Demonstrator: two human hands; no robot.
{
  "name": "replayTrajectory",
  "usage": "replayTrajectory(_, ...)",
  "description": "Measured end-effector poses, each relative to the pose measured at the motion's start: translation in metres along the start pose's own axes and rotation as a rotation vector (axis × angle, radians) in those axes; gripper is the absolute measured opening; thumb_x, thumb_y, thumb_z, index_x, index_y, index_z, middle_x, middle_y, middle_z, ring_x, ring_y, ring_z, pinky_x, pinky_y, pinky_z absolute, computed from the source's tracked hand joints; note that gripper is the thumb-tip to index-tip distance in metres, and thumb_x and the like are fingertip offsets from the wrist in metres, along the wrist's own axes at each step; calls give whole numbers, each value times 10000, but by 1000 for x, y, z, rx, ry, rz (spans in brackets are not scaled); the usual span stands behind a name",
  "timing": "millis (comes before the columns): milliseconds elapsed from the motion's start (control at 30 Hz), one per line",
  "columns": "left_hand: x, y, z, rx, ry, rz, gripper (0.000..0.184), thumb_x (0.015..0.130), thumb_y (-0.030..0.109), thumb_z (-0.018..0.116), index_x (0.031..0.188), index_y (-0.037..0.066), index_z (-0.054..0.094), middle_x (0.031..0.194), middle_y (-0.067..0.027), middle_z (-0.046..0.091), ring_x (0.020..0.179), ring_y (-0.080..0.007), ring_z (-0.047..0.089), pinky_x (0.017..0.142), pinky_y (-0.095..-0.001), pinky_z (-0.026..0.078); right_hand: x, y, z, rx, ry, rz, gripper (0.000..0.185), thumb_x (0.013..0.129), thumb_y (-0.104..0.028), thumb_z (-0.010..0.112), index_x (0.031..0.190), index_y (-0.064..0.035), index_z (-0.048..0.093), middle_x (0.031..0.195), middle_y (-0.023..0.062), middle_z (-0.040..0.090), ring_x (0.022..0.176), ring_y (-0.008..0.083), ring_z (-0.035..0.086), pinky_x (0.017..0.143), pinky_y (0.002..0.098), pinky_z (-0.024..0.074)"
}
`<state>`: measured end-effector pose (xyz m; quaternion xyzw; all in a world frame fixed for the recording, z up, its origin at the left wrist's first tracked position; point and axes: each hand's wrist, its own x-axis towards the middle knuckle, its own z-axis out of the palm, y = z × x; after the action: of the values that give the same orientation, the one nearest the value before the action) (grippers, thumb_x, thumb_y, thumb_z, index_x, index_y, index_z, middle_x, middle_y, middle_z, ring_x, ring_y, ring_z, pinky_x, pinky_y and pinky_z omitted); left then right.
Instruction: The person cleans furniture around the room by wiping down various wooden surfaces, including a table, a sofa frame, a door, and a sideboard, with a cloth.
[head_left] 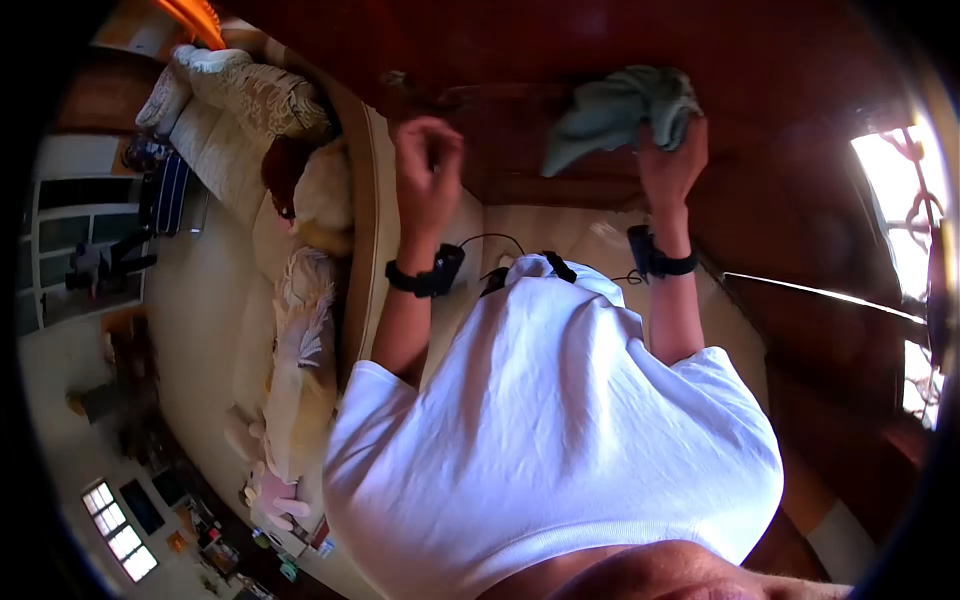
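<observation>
A crumpled grey-green cloth lies against the dark reddish-brown wooden surface at the top of the view. My right hand grips it at its right end. To the left, my left hand is raised near the same surface, its fingers curled toward the thumb around a gap, with nothing seen in them. A small metal fitting shows on the wood just above my left hand. Each wrist wears a black strap with a small device.
On the left stands a sofa with patterned covers, cushions and a fringed throw. A pink plush toy sits lower down. Bright window panes are at the right. Thin black cables run near both wrists.
</observation>
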<state>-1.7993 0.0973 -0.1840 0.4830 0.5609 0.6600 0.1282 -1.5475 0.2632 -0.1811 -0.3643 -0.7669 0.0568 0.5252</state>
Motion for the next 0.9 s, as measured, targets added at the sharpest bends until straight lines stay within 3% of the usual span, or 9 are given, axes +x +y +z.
replayTrajectory(67,13,-7,-10,-40,59,-7,292,926,-2,553,1192,63,452,977,-59,575,863,-128,565,833,-274,474,5,13,-7,48,37,343,509,719,-121,730,1185,-24,549,1145,209,598,1070,408,576,875,455,484)
replayTrajectory(233,32,-21,-5,-158,194,-59,403,927,9,567,1271,67,365,1031,-68,566,871,-124,556,872,-261,466,-14,21,23,5,114,207,573,745,-130,710,1273,-31,513,1208,222,573,1118,413,564,908,454,476)
replayTrajectory(300,37,-16,1,-260,221,-135,424,926,-1,563,1292,64,360,1075,-87,578,947,-134,562,915,-268,456,-20,6,46,-1,115,140,588,750,-137,709,1293,-37,506,1221,228,566,1123,418,560,913,453,476)
replayTrajectory(333,39,-16,-3,-261,234,-130,424,926,-1,563,1292,64,360,1075,-87,578,947,-134,562,915,-268,456,-25,-5,55,26,72,162,588,744,-133,714,1291,-47,516,1225,230,558,1120,425,558,909,456,478)
replayTrajectory(400,46,-17,-8,-403,146,-170,413,917,14,570,1290,56,398,1109,-103,575,1097,-195,560,984,-342,452,-35,-27,75,56,34,177,589,738,-128,718,1290,-57,525,1230,232,550,1116,431,556,905,459,480)
replayTrajectory(500,42,-28,-6,-495,129,-238,420,906,3,571,1285,63,400,1134,-103,589,1093,-199,565,1003,-350,429,-54,-46,103,78,-76,149,571,732,-112,726,1272,-69,547,1216,226,546,1085,440,562,873,468,488)
replayTrajectory(800,41,-48,-13,-581,21,-265,276,925,52,558,1191,89,498,1115,-59,625,1076,-157,570,904,-319,423,-62,-91,136,171,-167,259,623,694,-105,755,1256,-75,489,1174,204,555,1051,429,572,833,477,503)
replayTrajectory(900,37,-41,-18,-583,-4,-323,263,930,56,553,1187,95,510,1152,-48,627,1081,-148,569,900,-321,429,-66,-101,144,184,-61,320,612,692,-108,758,1238,-63,485,1168,202,559,1058,433,566,835,487,499)
